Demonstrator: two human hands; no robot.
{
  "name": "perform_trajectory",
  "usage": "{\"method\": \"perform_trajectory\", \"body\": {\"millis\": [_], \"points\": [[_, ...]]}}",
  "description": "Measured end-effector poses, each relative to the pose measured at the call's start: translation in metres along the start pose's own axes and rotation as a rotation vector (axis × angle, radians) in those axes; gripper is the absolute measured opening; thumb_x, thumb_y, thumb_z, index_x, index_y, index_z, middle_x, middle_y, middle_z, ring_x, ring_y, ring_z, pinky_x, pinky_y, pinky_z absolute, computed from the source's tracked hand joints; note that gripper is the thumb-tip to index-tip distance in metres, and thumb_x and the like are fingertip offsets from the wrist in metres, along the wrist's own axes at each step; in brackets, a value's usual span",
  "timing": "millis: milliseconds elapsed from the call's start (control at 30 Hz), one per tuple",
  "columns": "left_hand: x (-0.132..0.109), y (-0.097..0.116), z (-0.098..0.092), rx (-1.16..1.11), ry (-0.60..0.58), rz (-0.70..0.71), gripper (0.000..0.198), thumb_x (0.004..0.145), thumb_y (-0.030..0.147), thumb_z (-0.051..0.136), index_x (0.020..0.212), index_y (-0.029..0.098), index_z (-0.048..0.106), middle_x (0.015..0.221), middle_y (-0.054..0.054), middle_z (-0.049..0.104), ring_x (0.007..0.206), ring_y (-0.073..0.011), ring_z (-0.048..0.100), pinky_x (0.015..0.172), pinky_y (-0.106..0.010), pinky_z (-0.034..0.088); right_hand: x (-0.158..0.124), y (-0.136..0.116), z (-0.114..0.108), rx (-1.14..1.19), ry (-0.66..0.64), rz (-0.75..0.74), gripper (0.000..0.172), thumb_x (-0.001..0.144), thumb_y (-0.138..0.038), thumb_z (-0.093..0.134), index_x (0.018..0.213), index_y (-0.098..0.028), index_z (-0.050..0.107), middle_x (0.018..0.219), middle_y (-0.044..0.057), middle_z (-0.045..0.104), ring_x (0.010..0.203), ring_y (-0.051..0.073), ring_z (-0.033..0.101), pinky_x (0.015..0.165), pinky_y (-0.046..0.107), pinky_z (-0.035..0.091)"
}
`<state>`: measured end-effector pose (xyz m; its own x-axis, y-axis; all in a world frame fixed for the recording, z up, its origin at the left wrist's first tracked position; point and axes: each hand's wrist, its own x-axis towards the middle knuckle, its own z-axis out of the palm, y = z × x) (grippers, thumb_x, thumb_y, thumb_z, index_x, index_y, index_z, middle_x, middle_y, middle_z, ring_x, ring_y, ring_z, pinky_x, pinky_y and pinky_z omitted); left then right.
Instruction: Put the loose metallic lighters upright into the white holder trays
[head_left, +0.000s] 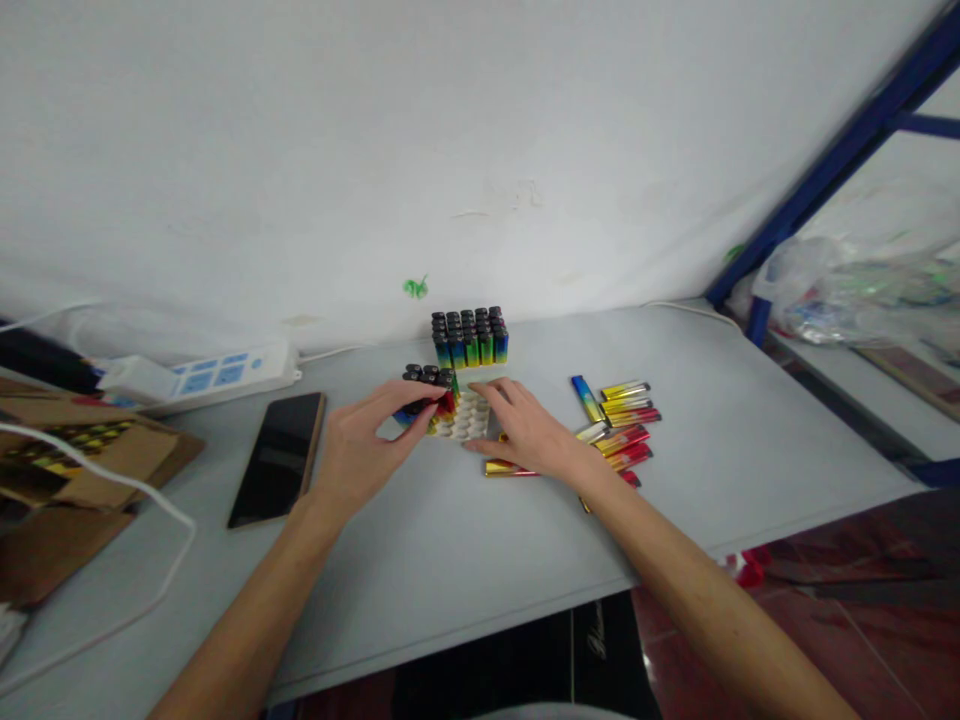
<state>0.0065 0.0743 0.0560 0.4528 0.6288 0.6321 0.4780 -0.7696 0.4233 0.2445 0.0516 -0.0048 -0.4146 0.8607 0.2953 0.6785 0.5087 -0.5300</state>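
Observation:
A white tray [472,415] with rows of holes sits on the grey table. Black-topped lighters [421,374] stand upright in its left part, and the holes to the right show bare. My left hand [367,430] pinches a red lighter [446,403] by its upper end, over the tray's filled side. From the right, my right hand [529,430] spans the tray, thumb at the front edge and fingers at the back edge. Beneath and beside that hand lie loose gold and red lighters [626,438], plus a blue and yellow one [586,398].
Behind the tray stands a block of upright blue-green lighters [470,340] close to the wall. At left are a phone [277,460], a power strip [225,375], a white cable [169,500] and an open cardboard box [150,465]. A blue metal frame [825,160] rises at right.

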Motion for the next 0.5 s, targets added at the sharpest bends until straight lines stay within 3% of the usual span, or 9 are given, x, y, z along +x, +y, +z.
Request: {"method": "perform_trajectory", "body": {"millis": [133,300,500], "points": [[0.0024,-0.0022,-0.0057,0.020,-0.027,0.081,0.018,0.097,0.021,0.072,0.114,0.022,0.077,0.118,-0.004,0.080,0.106,-0.0178,0.077,0.104,-0.031,0.059,0.0001,0.0010,0.0000,0.009,0.008,-0.012,0.075,0.093,-0.042,0.078,0.154,-0.020,0.040,0.137,0.018,0.055,0.129,0.035,0.056,0.112,0.058,0.048],[0.0007,-0.0053,-0.0041,0.018,-0.037,0.051,0.013,0.097,0.024,0.073,0.109,0.022,0.078,0.107,-0.002,0.082,0.097,-0.0181,0.079,0.098,-0.031,0.062,0.0002,0.0025,0.0000,-0.002,0.002,-0.008,0.075,0.093,-0.042,0.079,0.153,-0.016,0.042,0.138,0.020,0.055,0.129,0.036,0.056,0.112,0.058,0.048],[-0.0027,-0.0083,-0.0057,0.036,-0.070,0.032,0.015,0.096,0.027,0.074,0.110,0.022,0.077,0.112,-0.003,0.083,0.118,-0.0253,0.076,0.109,-0.040,0.060,0.0002,0.0032,-0.0003,0.006,0.008,-0.019,0.074,0.093,-0.041,0.079,0.153,-0.018,0.042,0.139,0.019,0.055,0.130,0.036,0.055,0.112,0.058,0.049]]}}
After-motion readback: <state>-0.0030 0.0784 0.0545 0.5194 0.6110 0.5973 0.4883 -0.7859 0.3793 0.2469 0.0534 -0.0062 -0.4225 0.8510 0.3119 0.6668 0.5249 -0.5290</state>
